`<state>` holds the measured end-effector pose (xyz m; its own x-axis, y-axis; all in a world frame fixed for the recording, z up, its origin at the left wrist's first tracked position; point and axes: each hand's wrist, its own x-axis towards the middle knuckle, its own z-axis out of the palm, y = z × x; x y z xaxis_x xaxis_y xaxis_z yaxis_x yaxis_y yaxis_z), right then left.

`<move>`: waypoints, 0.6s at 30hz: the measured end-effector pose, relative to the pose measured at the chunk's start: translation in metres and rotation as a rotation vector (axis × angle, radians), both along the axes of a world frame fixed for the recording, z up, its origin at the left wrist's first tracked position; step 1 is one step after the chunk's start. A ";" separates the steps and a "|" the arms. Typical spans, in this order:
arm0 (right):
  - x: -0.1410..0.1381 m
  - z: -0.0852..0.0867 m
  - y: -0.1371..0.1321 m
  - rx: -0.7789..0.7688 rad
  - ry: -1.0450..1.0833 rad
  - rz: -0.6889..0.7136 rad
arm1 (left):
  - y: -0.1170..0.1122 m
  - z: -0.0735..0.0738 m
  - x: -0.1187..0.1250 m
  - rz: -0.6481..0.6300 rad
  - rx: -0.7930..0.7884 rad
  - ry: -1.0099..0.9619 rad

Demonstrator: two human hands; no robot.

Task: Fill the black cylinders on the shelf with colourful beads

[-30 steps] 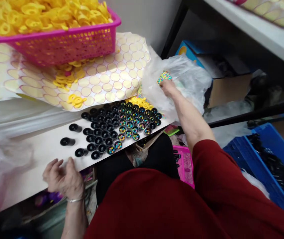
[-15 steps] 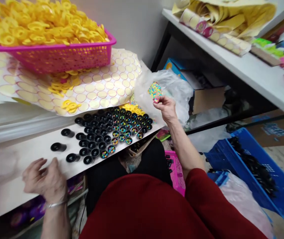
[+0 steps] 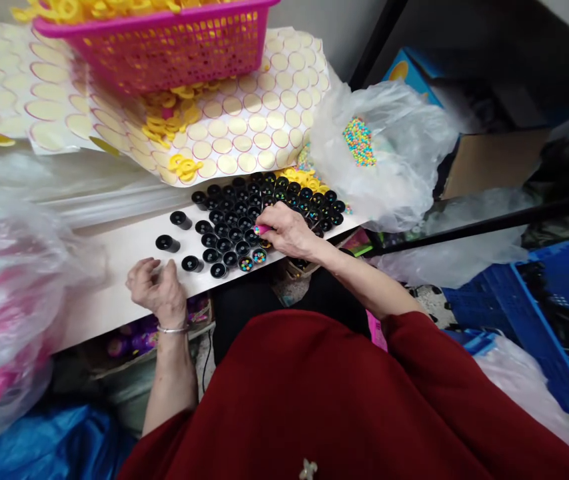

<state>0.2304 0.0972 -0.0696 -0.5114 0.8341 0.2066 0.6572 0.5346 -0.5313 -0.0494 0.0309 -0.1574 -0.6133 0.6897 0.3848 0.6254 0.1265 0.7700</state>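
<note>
Many small black cups [image 3: 244, 223] stand packed together on a white board [image 3: 124, 267]; several hold coloured beads. My right hand [image 3: 287, 230] hovers over the cups, fingers pinched on a small pink scoop [image 3: 262, 230]. My left hand [image 3: 157, 287] rests on the board's near edge, fingers loosely curled and holding nothing, just in front of three stray black cups [image 3: 179, 241]. A clear plastic bag [image 3: 384, 157] with pastel beads [image 3: 359, 141] lies open to the right of the cups.
A pink basket [image 3: 164, 47] of yellow rings sits at the back on sheets of round stickers [image 3: 244, 127]. Loose yellow rings [image 3: 169, 117] lie below it. A blue crate [image 3: 539, 320] stands at the right, plastic bags [image 3: 9, 300] at the left.
My right hand has come from the bead bag down to the black cups, carrying the pink scoop. My left hand stays at the board's edge. The camera has tilted down.
</note>
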 end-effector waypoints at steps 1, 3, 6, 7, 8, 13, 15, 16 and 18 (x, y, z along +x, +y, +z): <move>-0.002 0.000 0.000 0.031 -0.092 0.014 | 0.000 -0.001 -0.001 -0.002 -0.001 0.004; -0.005 0.001 0.001 0.080 -0.261 0.040 | 0.000 -0.004 -0.002 -0.010 -0.002 0.011; -0.010 0.004 0.001 0.134 -0.427 0.071 | -0.001 -0.004 -0.003 -0.013 -0.006 0.016; -0.012 0.005 0.001 0.148 -0.453 0.083 | -0.001 -0.004 -0.003 -0.010 -0.006 0.014; -0.013 0.006 0.001 0.160 -0.470 0.096 | -0.001 -0.003 -0.002 -0.010 -0.002 0.013; -0.012 0.011 0.000 0.197 -0.488 0.107 | -0.001 0.000 -0.001 -0.008 0.013 0.012; -0.006 0.014 0.002 0.205 -0.423 0.063 | -0.001 0.000 0.000 0.001 0.008 0.020; -0.001 0.015 0.004 0.206 -0.358 0.032 | -0.001 0.000 0.000 0.001 0.012 0.023; 0.018 0.016 0.015 0.194 -0.162 -0.062 | -0.001 0.000 0.000 -0.007 0.028 0.022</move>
<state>0.2488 0.1124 -0.0532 -0.4999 0.8178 0.2853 0.7604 0.5721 -0.3074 -0.0490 0.0302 -0.1577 -0.6001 0.6823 0.4176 0.6428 0.1006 0.7594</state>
